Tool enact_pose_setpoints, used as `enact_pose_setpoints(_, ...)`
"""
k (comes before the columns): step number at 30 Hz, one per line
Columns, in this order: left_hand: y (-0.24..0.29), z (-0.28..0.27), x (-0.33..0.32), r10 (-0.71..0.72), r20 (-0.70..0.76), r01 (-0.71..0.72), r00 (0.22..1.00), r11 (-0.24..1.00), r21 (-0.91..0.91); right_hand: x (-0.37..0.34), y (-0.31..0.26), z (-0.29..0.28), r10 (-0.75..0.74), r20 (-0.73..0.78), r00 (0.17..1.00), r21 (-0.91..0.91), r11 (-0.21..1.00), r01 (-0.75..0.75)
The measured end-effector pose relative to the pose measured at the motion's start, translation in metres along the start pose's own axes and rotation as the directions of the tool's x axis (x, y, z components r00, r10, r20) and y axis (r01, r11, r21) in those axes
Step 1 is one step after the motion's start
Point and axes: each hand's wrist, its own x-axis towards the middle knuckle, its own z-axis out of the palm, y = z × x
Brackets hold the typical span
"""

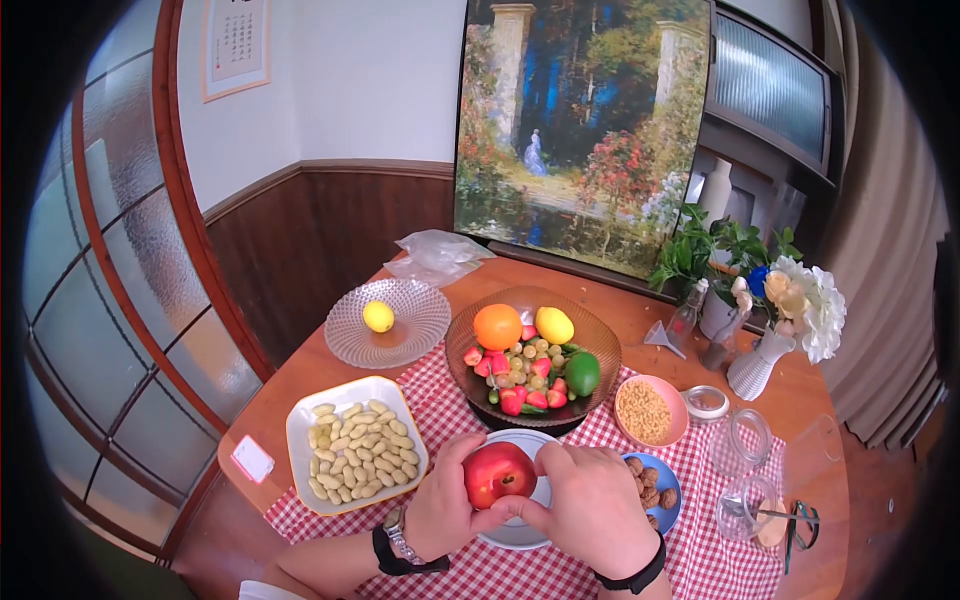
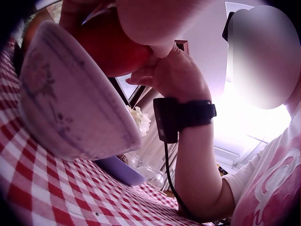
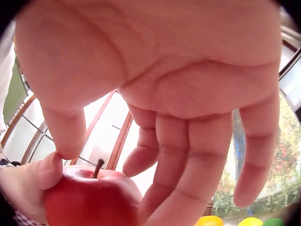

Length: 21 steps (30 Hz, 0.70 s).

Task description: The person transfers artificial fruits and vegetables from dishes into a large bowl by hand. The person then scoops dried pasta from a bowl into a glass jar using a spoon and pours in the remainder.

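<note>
A red apple [image 1: 498, 472] with a short stem is held in front of the person, over a white bowl [image 1: 515, 536] with a floral pattern. The left hand [image 1: 440, 503] grips the apple from the left, its thumb along the near side. From the right, the right hand [image 1: 597, 505] holds it too, with bent fingers at the side and the thumb in front. In the right wrist view, the right thumb meets the left thumb above the apple [image 3: 91, 200]. The left wrist view shows the bowl [image 2: 70, 103] close under the fruit.
Around the bowl stand a dish of peanuts [image 1: 310, 480], a brown fruit bowl [image 1: 465, 385], a pink bowl of kernels [image 1: 680, 405] and a blue plate of walnuts [image 1: 668, 482]. A glass plate [image 1: 350, 345] with a lemon stands behind; glass jars [image 1: 745, 440] are at right.
</note>
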Motion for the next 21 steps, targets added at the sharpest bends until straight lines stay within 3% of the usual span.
enact_pose_setpoints(8, -0.003, -0.001, -0.002, 0.014, 0.008, -0.014, 1.000, 1.000, -0.016, 0.000, 0.000, 0.005, -0.022, 0.063, 0.998, 0.066, 0.998, 0.017)
enact_pose_setpoints(13, 0.007, -0.008, 0.004, 0.011, 0.079, -0.010, 0.997, 1.000, -0.012, 0.003, 0.002, 0.003, -0.050, -0.036, 0.998, 0.108, 0.993, 0.053)
enact_pose_setpoints(17, -0.001, -0.004, 0.003, 0.021, 0.088, -0.013, 0.996, 0.996, -0.091, 0.004, 0.011, 0.005, -0.058, -0.031, 0.998, 0.105, 0.993, 0.061)
enact_pose_setpoints(19, -0.007, 0.002, 0.000, 0.116, -0.025, -0.118, 0.993, 0.984, -0.131, 0.007, 0.013, 0.002, 0.012, 0.152, 0.988, 0.122, 0.992, -0.031)
enact_pose_setpoints(21, -0.006, 0.002, 0.001, 0.110, -0.030, -0.114, 0.993, 0.982, -0.150, 0.012, 0.017, 0.000, -0.011, 0.194, 0.981, 0.212, 0.977, -0.031)
